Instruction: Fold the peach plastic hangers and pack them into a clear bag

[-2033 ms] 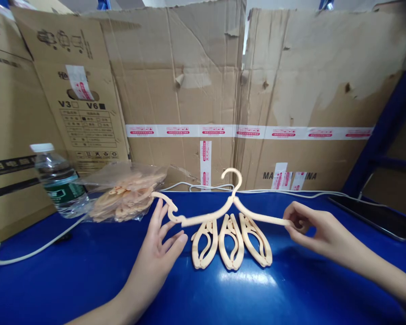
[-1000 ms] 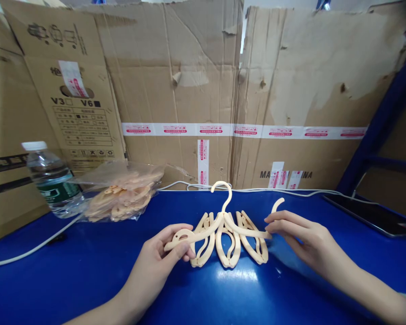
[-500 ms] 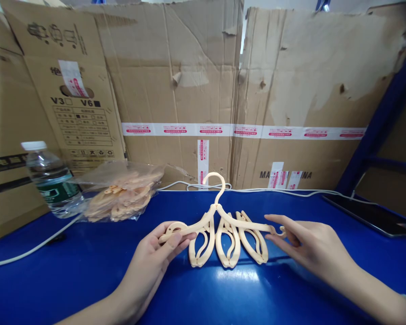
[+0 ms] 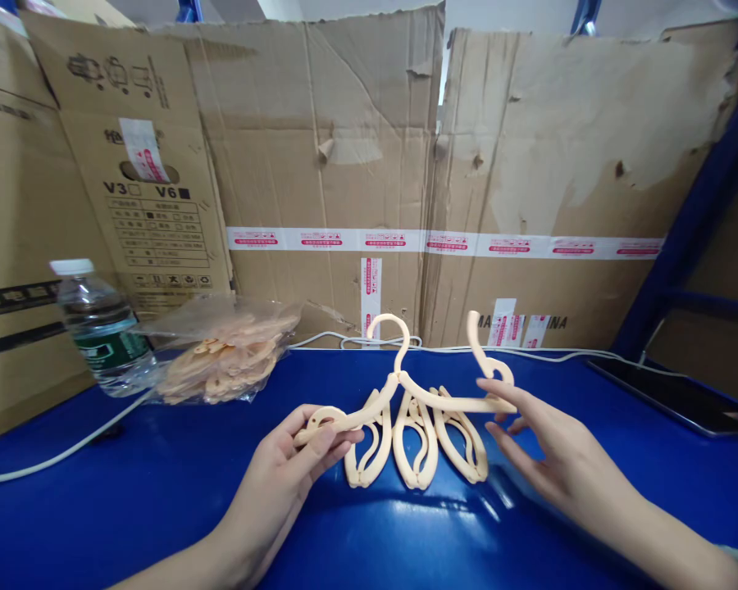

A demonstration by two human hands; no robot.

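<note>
A cream folding clothes hanger (image 4: 452, 401) is held up above the table, its hook upward and its two arms spread. My left hand (image 4: 307, 459) is closed on the end of its left arm, thumb in front, beside a rounded loop piece. At the other arm's end, my right hand (image 4: 547, 442) has its fingers around the tip, thumb and fingers partly apart. A curved piece (image 4: 478, 344) stands upright from that tip. Behind and below lie three folded hangers, a left one (image 4: 378, 459), a middle one (image 4: 430, 459) and a right one (image 4: 480, 459), side by side.
At the left stand a water bottle (image 4: 102, 336) and a clear plastic bag (image 4: 227, 352) of cream pieces. Cardboard (image 4: 320, 180) walls the back of the blue table (image 4: 369, 541). A white cable (image 4: 55, 471) crosses the left; a dark flat device (image 4: 664, 397) lies right.
The curved piece at the hanger's right end has swung from lying outward to standing up. My right fingers have shifted around that tip. My left hand keeps its hold.
</note>
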